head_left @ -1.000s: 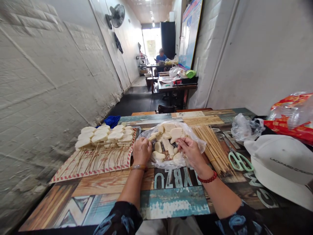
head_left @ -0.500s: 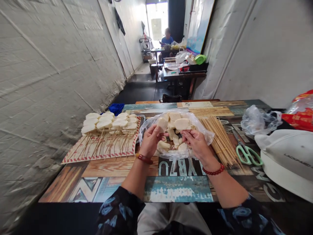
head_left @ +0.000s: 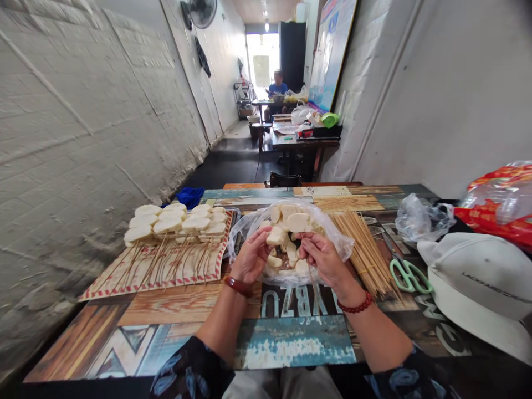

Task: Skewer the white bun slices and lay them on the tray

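Observation:
My left hand (head_left: 254, 256) pinches a pale, thick slice (head_left: 275, 236) over the open clear plastic bag (head_left: 245, 227). Inside the bag lie more loose pale pieces (head_left: 291, 252). Closed round a thin wooden skewer (head_left: 316, 293), my right hand (head_left: 322, 255) is at the bag's right side. An oval slice (head_left: 298, 222) shows just above its fingertips; whether the skewer runs through it I cannot tell. To the left, skewered oval slices (head_left: 168, 223) are piled on a red-and-white edged paper (head_left: 137, 271). A bundle of bare skewers (head_left: 363, 257) lies right of the bag.
Green-handled scissors (head_left: 409, 274), a white cap (head_left: 477, 288), a crumpled clear bag (head_left: 424, 219) and a red package (head_left: 499, 216) occupy the table's right side. A blue cloth (head_left: 189, 197) sits at the far left. Farther back, a person (head_left: 277, 88) sits behind another table.
My left hand's slice has shifted toward the right hand, and the two hands are closer together. The camera view has tilted up slightly. Both hands keep their hold.

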Motion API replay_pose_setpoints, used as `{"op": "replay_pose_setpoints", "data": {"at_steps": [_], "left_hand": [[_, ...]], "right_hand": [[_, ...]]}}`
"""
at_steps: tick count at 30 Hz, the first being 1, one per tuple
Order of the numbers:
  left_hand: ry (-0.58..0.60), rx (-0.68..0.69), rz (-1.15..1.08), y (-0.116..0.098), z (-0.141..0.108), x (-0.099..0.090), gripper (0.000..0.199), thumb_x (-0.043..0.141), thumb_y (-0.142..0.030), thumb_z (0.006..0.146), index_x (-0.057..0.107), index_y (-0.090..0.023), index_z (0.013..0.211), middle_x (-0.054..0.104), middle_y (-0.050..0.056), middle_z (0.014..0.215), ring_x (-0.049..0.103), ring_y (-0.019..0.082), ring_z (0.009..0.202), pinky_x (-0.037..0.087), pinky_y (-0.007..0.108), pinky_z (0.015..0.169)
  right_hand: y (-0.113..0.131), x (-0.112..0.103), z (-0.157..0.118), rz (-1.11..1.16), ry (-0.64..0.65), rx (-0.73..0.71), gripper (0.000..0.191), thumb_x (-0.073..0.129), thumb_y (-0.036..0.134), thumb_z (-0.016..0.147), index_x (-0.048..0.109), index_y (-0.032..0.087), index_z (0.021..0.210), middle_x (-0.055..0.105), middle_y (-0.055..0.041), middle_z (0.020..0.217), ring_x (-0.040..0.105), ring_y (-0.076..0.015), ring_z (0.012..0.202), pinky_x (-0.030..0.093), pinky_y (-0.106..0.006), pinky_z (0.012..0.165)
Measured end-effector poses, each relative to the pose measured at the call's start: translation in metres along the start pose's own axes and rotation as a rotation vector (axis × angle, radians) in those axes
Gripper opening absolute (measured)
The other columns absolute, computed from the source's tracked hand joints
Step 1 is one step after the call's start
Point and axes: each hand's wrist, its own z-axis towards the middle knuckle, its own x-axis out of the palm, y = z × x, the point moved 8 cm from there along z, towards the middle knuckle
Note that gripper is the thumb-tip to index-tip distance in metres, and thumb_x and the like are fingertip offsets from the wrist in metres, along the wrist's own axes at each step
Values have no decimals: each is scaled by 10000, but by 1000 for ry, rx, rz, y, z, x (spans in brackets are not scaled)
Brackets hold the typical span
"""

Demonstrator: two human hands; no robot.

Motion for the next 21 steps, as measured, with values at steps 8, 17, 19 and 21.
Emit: {"op": "replay_pose_setpoints", "data": {"at_steps": [8, 17, 19, 21], "left_hand": [[74, 39, -9, -3, 0, 5, 427, 847, -134, 683, 716, -139, 1089, 739, 56, 1108, 690, 105, 903, 555, 168, 817], [54, 25, 45, -9, -8, 4, 366, 852, -169, 660, 685, -180, 986, 712, 16, 977, 687, 146, 801, 608, 263, 639], [58, 18, 86, -7, -9, 6, 368, 861, -237, 670, 704, -163, 995, 702, 18, 910, 658, 126, 708, 566, 222, 531], [58, 10, 116, -5, -8, 7, 368, 872, -273, 665, 723, -142, 975, 695, 20, 858, 631, 105, 647, 518, 188, 472]], "right_hand": [[4, 5, -4, 29, 81, 22, 388, 746, 493, 768, 710, 184, 998, 572, 32, 606, 365, -85, 507, 232, -233, 477], [2, 8, -7, 46, 152, 14, 313, 750, 459, 793, 748, 173, 922, 568, 24, 581, 387, -86, 515, 230, -244, 500], [-1, 7, -7, 1, 127, 3, 334, 754, 482, 782, 749, 166, 891, 573, 17, 572, 394, -91, 513, 231, -247, 498], [-2, 5, -6, -46, 108, -5, 351, 748, 500, 780, 751, 163, 880, 584, 11, 572, 401, -96, 512, 239, -250, 498]]}}
